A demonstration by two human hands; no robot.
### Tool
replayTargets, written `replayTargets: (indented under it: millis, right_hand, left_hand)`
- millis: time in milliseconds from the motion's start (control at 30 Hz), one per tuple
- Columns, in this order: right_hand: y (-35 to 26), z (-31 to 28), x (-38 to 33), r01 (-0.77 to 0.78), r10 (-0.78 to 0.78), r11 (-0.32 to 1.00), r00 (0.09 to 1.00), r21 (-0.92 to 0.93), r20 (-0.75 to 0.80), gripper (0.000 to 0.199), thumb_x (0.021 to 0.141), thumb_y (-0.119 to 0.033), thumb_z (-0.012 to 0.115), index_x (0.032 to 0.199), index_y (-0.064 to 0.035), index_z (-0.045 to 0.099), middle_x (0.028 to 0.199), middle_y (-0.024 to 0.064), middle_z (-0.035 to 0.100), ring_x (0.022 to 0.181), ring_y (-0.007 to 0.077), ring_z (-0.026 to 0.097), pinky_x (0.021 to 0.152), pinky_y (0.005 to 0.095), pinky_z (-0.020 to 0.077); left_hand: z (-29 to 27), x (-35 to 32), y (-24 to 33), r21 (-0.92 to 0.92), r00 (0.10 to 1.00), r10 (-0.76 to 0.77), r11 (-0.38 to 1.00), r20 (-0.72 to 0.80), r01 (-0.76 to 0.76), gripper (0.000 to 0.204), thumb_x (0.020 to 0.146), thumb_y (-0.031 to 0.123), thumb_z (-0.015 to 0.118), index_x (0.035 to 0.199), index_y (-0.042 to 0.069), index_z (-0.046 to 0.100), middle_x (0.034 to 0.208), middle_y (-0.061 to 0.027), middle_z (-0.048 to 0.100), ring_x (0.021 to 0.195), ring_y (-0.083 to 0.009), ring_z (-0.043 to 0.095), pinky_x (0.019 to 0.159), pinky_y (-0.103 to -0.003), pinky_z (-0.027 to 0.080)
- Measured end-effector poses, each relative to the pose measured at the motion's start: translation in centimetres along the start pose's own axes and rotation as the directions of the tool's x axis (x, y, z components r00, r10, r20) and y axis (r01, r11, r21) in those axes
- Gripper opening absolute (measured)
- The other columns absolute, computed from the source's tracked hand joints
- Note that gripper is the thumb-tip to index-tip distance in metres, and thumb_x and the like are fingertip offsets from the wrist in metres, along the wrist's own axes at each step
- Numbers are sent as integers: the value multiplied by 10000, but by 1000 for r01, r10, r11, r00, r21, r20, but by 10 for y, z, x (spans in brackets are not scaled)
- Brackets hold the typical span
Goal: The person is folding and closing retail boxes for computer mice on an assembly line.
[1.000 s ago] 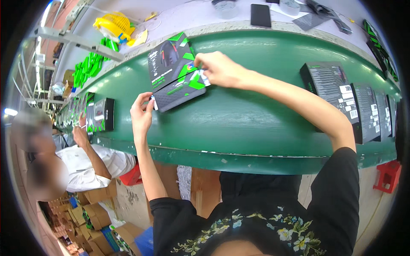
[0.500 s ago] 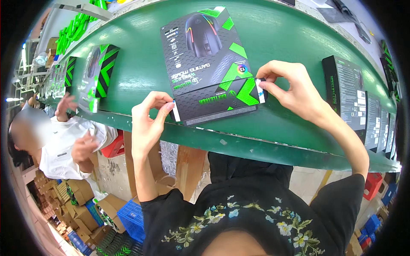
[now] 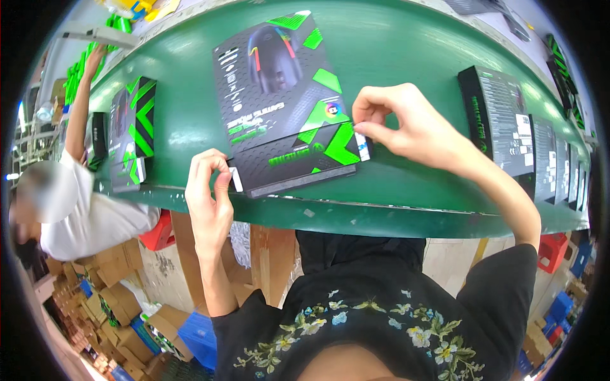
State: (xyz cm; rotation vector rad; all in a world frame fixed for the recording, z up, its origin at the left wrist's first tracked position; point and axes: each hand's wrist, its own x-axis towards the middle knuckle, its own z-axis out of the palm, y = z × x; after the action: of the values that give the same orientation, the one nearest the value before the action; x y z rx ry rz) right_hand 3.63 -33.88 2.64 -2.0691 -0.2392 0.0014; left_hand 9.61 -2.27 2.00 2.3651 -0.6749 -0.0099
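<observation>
In front of me a black and green computer mouse box (image 3: 270,95) lies face up on the green table, its end flap (image 3: 298,159) folded out toward me. At the two corners of that end stick out small side flaps with white edges. My left hand (image 3: 211,190) has its thumb and fingers closed at the left side flap (image 3: 237,180). At the other corner my right hand (image 3: 406,127) pinches by the right side flap (image 3: 363,147), its fingertips partly hidden behind the thumb.
Similar mouse boxes stand to the left (image 3: 130,133) and in a row to the right (image 3: 502,117). A co-worker in a white shirt (image 3: 98,222) sits at left, one arm stretched toward green pieces (image 3: 117,28). Cartons and a blue crate (image 3: 198,340) are below the table edge (image 3: 381,216).
The whole view has shifted a little, and the box now lies further left in it. Both my hands stay at its side flaps. The co-worker's arm has reached out to the green pieces.
</observation>
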Motion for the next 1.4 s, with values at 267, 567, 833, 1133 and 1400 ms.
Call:
replayTargets:
  millis: [267, 567, 833, 1133, 1400]
  right_hand:
    - [-4, 4, -20, 101, -98, 971, 995, -216, 24, 149, 814, 73, 593, 912, 24, 493, 882, 152, 541, 800, 295, 566, 767, 354, 465]
    - [2, -1, -29, -185, 182, 977, 983, -108, -34, 125, 862, -14, 644, 948, 29, 564, 881, 35, 602, 859, 108, 582, 849, 263, 461]
    - [10, -25, -26, -264, 284, 950, 952, -166, 113, 93, 923, -66, 593, 962, 7, 552, 843, 18, 552, 833, 97, 562, 853, 263, 463]
    - [25, -17, -35, -87, 90, 933, 996, -351, -8, 69, 952, -5, 524, 1010, 31, 523, 862, 58, 549, 812, 121, 539, 856, 267, 446]
    - [15, -11, -53, -70, 44, 941, 995, -332, -85, 75, 890, 31, 559, 954, 29, 520, 925, 104, 600, 882, 168, 573, 863, 292, 455]
  left_hand:
    - [-40, -101, -58, -646, 908, -417, 702, -31, 300, 65, 956, 78, 571, 959, 25, 534, 968, -85, 600, 910, -168, 583, 812, -307, 466]
    - [-28, -267, -166, 255, 531, -736, 466, -419, 847, 216, 869, 233, 695, 900, 22, 725, 796, -130, 721, 720, -202, 689, 702, -332, 528]
    - [107, -274, -134, -39, 445, -864, 466, -235, 884, 415, 972, 355, 502, 913, 8, 723, 833, -219, 694, 787, -318, 689, 764, -409, 507]
    - [103, -265, -133, -90, 540, -833, 551, -124, 829, 301, 908, 251, 541, 976, 7, 704, 929, -227, 694, 845, -357, 678, 769, -408, 501]
    - [119, -277, -141, -66, 604, -796, 605, -35, 794, 354, 928, 252, 457, 929, -24, 678, 883, -244, 672, 841, -347, 668, 763, -419, 483]
